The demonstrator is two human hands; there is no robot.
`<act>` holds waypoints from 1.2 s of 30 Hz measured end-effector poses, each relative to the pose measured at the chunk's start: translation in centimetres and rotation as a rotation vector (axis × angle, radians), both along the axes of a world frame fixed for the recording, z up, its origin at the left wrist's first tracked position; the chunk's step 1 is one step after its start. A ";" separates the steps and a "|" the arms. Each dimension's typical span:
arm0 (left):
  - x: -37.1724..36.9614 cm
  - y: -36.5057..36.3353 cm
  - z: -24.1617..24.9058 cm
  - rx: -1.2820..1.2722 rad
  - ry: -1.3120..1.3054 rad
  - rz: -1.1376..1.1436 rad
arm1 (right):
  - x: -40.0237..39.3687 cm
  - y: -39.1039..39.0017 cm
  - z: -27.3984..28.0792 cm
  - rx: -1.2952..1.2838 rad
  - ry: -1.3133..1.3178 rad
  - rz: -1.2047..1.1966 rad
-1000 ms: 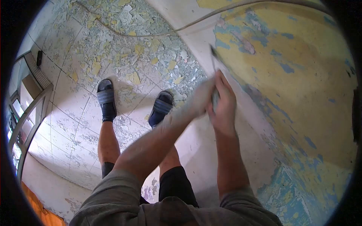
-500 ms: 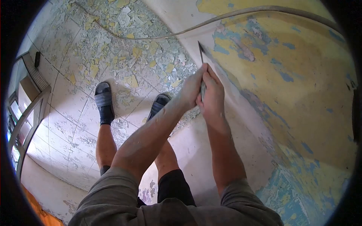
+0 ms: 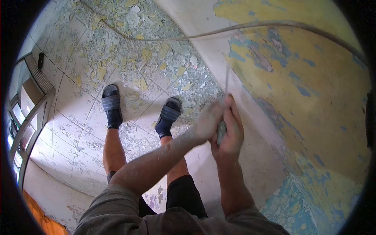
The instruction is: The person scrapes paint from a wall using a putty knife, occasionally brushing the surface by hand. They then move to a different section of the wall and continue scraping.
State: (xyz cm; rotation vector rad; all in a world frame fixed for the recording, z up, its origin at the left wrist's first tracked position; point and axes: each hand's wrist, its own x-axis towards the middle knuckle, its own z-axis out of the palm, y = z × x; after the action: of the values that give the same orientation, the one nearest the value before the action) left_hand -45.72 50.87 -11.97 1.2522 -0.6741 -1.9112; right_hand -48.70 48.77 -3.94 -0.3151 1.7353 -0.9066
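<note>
My left hand (image 3: pixel 209 119) and my right hand (image 3: pixel 232 135) are closed together around the grip of a scraper (image 3: pixel 221 132). Its grip shows between my palms, and the thin blade, smeared by motion, points up and away along the wall. Peeling yellow and blue paint (image 3: pixel 290 90) covers the wall to the right, beside a pale bare strip (image 3: pixel 239 88) close to the blade. Whitish dust coats both hands and my left forearm.
Paint flakes (image 3: pixel 152 58) lie thick over the tiled floor (image 3: pixel 66 129) around my slippered feet. A cable (image 3: pixel 250 24) runs across the wall and down onto the floor. At the far left stands a framed object (image 3: pixel 31 117), with a small black item (image 3: pixel 40 60) near it.
Both hands have drawn the scraper back toward my body and slightly right, away from the upper bare patch. My view has shifted a little, and the right foot shows more fully.
</note>
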 end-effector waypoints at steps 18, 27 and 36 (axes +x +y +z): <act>3.1 -6.2 -3.4 0.445 0.254 -0.178 | -1.3 -3.7 -3.6 0.145 -0.021 0.271; 1.9 -5.9 -3.3 0.347 0.331 -0.120 | -1.0 -3.9 -2.1 -0.021 -0.110 0.093; 5.0 -9.0 -1.4 0.339 0.068 -0.225 | 0.5 -5.1 -3.4 -0.033 0.103 0.170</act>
State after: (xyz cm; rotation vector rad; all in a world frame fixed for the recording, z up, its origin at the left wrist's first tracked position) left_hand -40.68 41.85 -13.33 1.3529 -0.4844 -2.3162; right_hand -48.21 43.72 -7.29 -0.5313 1.7592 -0.8077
